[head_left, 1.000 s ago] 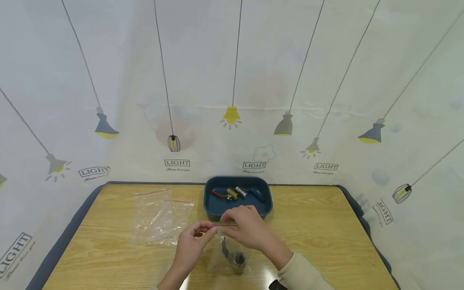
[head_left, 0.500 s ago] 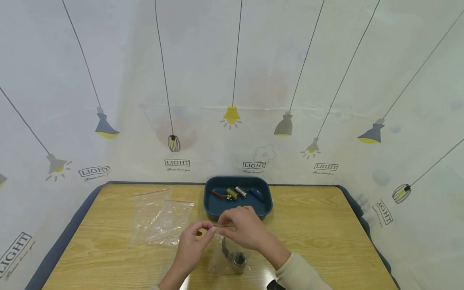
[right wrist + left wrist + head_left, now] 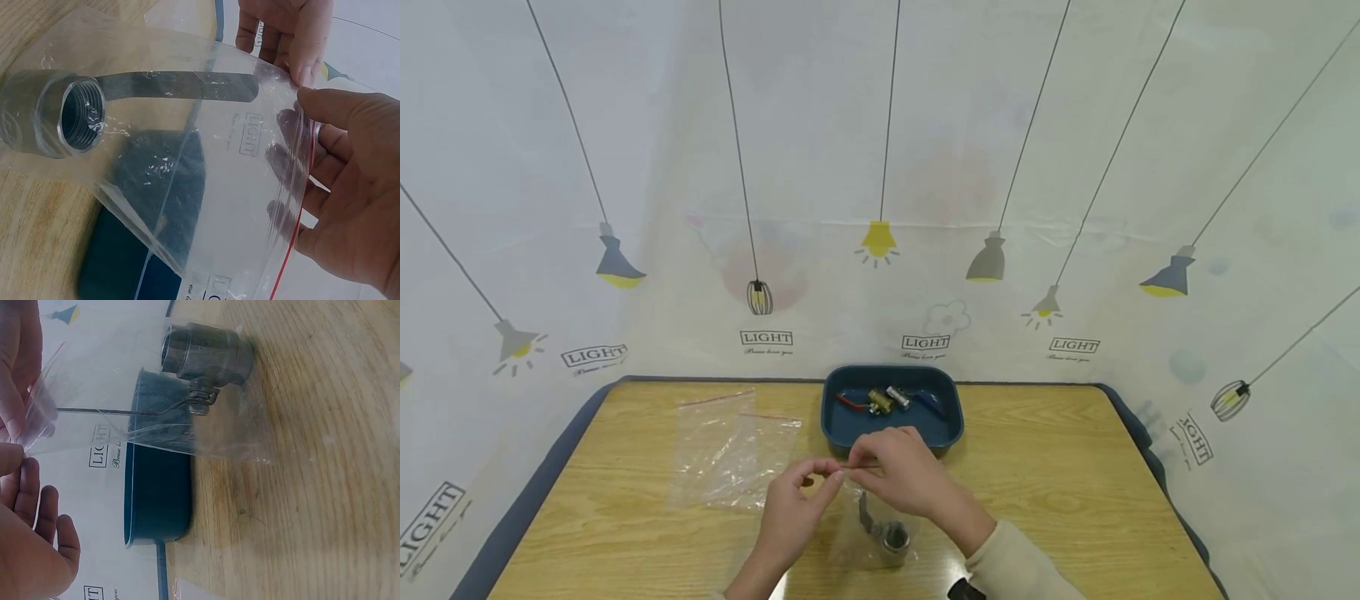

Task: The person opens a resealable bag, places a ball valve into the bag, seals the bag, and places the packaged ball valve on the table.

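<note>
A clear zip bag [image 3: 237, 169] with a red strip along its mouth hangs between my hands, holding a steel ball valve [image 3: 893, 537] with a flat lever handle [image 3: 181, 85]. The valve is at the bag's low end, its threaded opening facing up in the head view. My left hand [image 3: 792, 510] pinches one corner of the mouth between thumb and index finger. On the same edge, close beside it, my right hand [image 3: 904, 472] pinches the strip with its thumb in front and several fingers behind the film.
Beyond the hands a dark blue tray [image 3: 833, 429] contains a red-handled brass valve [image 3: 880, 402], a silver fitting [image 3: 898, 397] and a blue handle [image 3: 931, 405]. Two flat zip bags [image 3: 722, 454] lie at left on the wooden table [image 3: 1045, 467]. A lamp-printed sheet [image 3: 820, 150] stands behind.
My right hand has slid slightly left along the bag's mouth, closer to the left hand. The left hand and the valve have stayed nearly still.
</note>
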Demonstrator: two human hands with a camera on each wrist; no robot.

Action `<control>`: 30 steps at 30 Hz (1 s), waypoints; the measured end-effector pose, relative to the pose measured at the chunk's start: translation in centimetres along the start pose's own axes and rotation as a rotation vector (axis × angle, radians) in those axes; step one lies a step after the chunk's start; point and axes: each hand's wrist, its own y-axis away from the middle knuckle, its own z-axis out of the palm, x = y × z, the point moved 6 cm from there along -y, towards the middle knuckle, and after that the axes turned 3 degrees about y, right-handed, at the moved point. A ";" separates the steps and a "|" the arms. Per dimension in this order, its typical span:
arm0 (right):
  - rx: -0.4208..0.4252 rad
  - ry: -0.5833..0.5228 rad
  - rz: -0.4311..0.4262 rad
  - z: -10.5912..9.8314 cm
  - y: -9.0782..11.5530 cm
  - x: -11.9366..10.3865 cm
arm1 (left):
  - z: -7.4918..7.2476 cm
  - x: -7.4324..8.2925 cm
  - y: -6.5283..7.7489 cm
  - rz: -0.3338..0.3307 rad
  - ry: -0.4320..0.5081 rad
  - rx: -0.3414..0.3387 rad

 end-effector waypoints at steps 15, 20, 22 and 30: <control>-0.012 0.038 -0.002 0.1 0.0 0.0 | 0.3 0.6 0.0 0.021 -0.015 -0.034; -0.018 0.030 0.000 0.0 0.1 0.0 | 0.5 0.6 0.0 0.070 -0.037 -0.037; -0.021 0.028 -0.003 0.1 0.1 0.0 | 0.6 0.7 0.0 0.094 -0.041 -0.042; -0.025 0.017 -0.018 0.1 0.0 -0.2 | 0.7 0.7 0.2 0.091 -0.027 -0.056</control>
